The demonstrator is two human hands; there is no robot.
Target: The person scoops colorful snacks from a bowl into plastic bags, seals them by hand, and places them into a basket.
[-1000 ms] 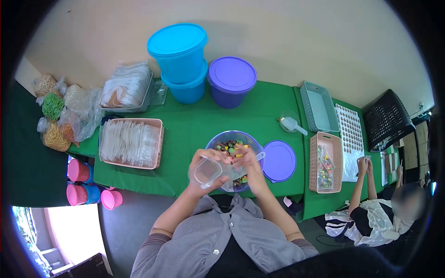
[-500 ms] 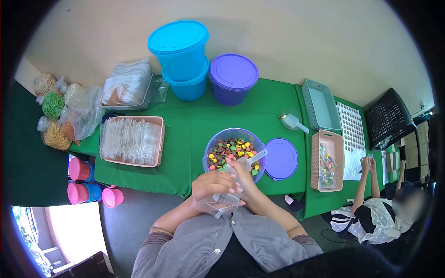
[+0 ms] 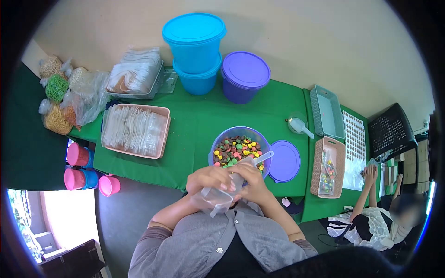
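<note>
A clear plastic bag (image 3: 217, 200) hangs between my two hands at the near rim of the bowl. My left hand (image 3: 209, 180) has its fingers wrapped round the bag's upper part. My right hand (image 3: 251, 182) is closed at the bag's mouth, close beside the scoop. The translucent scoop (image 3: 263, 157) has its handle pointing up and right over the bowl's rim. Below it, the purple bowl (image 3: 262, 139) holds many round candies (image 3: 236, 149) in brown, yellow, green and pink. A purple lid (image 3: 285, 161) lies just right of the bowl.
Pink basket of bags (image 3: 165, 134) at left; grey basket (image 3: 155, 88) and filled sacks (image 3: 58, 88) behind. Blue tubs (image 3: 194, 41) and a purple tub (image 3: 244, 78) stand at the back. Another scoop (image 3: 299, 126), baskets (image 3: 339, 171), a sheet of pieces (image 3: 354, 148) and a co-worker (image 3: 371, 222) are right.
The view has shifted, so the table items appear a little farther right and higher. The bag is more tilted to the left, with both hands still around it.
</note>
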